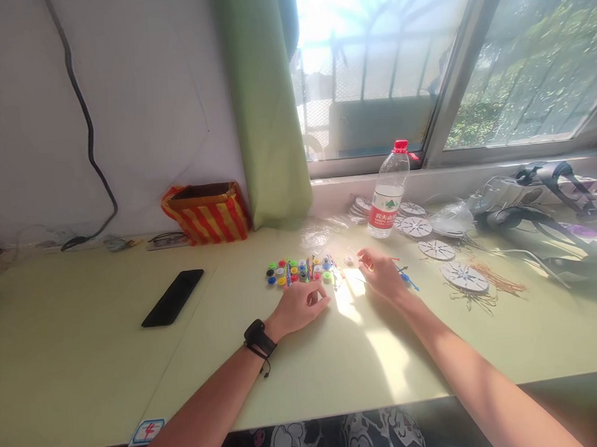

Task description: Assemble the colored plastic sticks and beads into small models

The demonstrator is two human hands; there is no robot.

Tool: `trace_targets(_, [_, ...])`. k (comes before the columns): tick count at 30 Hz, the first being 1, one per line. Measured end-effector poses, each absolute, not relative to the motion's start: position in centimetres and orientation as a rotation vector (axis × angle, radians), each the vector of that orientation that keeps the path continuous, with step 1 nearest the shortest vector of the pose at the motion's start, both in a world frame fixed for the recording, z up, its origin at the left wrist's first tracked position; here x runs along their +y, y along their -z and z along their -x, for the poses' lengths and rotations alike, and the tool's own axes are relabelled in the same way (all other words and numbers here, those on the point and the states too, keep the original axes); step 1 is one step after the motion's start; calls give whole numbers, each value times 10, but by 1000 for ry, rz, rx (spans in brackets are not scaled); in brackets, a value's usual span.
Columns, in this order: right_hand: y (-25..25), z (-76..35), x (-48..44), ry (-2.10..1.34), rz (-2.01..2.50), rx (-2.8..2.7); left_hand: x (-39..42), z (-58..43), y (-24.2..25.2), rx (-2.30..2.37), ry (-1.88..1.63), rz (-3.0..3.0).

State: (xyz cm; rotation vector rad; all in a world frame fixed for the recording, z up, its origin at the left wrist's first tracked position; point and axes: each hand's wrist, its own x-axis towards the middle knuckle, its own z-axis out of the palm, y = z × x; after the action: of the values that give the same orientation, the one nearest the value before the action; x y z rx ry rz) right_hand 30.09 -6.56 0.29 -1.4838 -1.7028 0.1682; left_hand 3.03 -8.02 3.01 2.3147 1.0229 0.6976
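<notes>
My left hand (299,307), with a black band on its wrist, rests on the table just in front of a cluster of small colourful round pieces (294,277). Its fingers are curled in toward the thumb, and whatever they may hold is hidden. Bundles of thin coloured strands (335,272) lie across and among the round pieces. To the right, my right hand (380,272) is closed in a pinch, its contents too small to make out. A single pale round piece (349,260) lies just left of its fingertips. Small blue pieces (406,278) lie just beyond its right side.
A water bottle (388,195) with a red cap stands behind my right hand. White slotted discs (464,277), some with threads, lie to the right, near black headgear (529,238). At left are a black phone (173,298) and a red-and-yellow striped box (211,218).
</notes>
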Motion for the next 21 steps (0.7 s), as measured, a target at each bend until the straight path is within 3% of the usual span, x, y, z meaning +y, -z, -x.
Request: trace_targets(21, [-5, -301, -69, -135, 1578, -1848, -81, -30, -32, 1038, -680, -2317])
